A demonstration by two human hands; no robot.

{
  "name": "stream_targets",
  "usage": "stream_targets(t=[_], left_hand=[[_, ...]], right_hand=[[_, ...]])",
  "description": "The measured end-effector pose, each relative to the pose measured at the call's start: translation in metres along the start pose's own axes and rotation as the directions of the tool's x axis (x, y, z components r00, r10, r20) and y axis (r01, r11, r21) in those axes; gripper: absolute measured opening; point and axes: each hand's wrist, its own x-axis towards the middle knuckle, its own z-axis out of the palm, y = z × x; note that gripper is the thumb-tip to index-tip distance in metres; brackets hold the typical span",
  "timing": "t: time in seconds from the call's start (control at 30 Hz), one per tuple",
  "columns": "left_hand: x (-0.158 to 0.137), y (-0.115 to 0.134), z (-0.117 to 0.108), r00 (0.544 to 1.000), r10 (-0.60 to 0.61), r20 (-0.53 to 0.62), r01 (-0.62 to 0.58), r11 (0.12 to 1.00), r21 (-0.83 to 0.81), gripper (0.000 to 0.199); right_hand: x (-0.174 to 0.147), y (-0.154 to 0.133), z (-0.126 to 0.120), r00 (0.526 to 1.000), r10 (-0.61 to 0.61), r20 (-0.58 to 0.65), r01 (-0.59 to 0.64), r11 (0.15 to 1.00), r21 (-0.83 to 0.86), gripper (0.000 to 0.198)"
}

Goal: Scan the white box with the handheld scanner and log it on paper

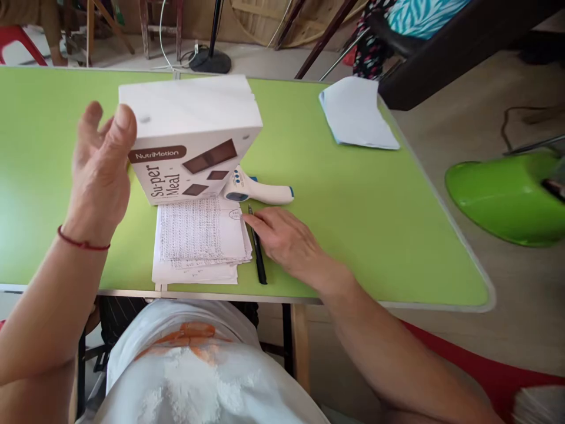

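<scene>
A white NutriMotion box [194,159] printed with brown bars stands at the back of a stack of handwritten papers [198,235] on the green table. My left hand [103,156] is raised at the box's left side, fingers apart and thumb up, overlapping its edge; whether it touches the box I cannot tell. My right hand [286,238] lies low over the table, open, with its fingertips at the upper part of a black pen [258,256] beside the papers. Just behind that hand lies a white infrared thermometer [265,193], its head partly hidden by the box.
Folded white sheets [357,112] lie at the table's [397,247] back right. Beyond the right edge is a bright green plastic seat [503,200]. A black stand base [209,60] with a cable sits on the floor behind. A person's patterned clothing shows at the upper right.
</scene>
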Motion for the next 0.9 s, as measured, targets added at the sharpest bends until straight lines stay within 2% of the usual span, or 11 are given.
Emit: stream_targets(t=[0.07,0.13,0.27,0.43,0.57,0.63,0.73,0.77,0.83,0.87,0.9], left_hand=[[0.013,-0.012,0.004,0.997,0.021,0.075,-0.014,0.996,-0.091,0.070],[0.013,-0.024,0.007,0.990,0.065,0.123,-0.054,0.995,-0.089,0.079],[0.003,-0.040,0.000,0.989,0.002,0.149,-0.003,1.000,0.005,0.095],[0.004,-0.046,-0.014,0.965,-0.085,0.249,0.076,0.996,0.047,0.085],[0.005,-0.052,-0.017,0.986,-0.043,0.160,0.022,0.992,0.127,0.079],[0.004,-0.053,-0.016,0.994,-0.012,0.106,-0.002,0.991,0.133,0.076],[0.001,-0.049,-0.009,0.999,0.016,0.049,-0.017,1.000,0.017,0.060],[-0.001,-0.045,-0.005,0.999,0.010,0.032,-0.008,0.999,-0.049,0.054],[-0.006,-0.034,0.003,0.998,-0.050,0.024,0.053,0.982,-0.180,0.046],[-0.009,-0.028,0.008,0.992,-0.112,0.050,0.120,0.967,-0.225,0.045],[-0.012,-0.023,0.012,0.983,-0.167,0.080,0.182,0.951,-0.248,0.045]], right_hand=[[0.003,0.000,-0.002,1.000,-0.007,0.011,0.008,1.000,-0.026,0.036],[0.008,0.004,-0.008,1.000,0.011,-0.008,-0.012,0.999,-0.043,0.034],[0.028,0.021,-0.022,0.984,0.177,0.013,-0.177,0.984,-0.010,0.028],[0.063,0.036,-0.019,0.914,0.300,0.272,-0.324,0.945,0.044,0.050],[0.071,0.038,-0.007,0.828,0.372,0.420,-0.466,0.872,0.147,0.043],[0.068,0.041,-0.006,0.817,0.443,0.369,-0.542,0.809,0.228,0.041],[0.062,0.041,-0.017,0.808,0.584,0.077,-0.552,0.707,0.441,0.040],[0.060,0.038,-0.025,0.780,0.624,-0.049,-0.503,0.672,0.544,0.039],[0.059,0.022,-0.045,0.695,0.680,-0.233,-0.312,0.578,0.754,0.033],[0.058,0.010,-0.056,0.660,0.699,-0.275,-0.194,0.512,0.837,0.025],[0.056,-0.005,-0.067,0.683,0.693,-0.232,-0.105,0.407,0.907,0.018]])
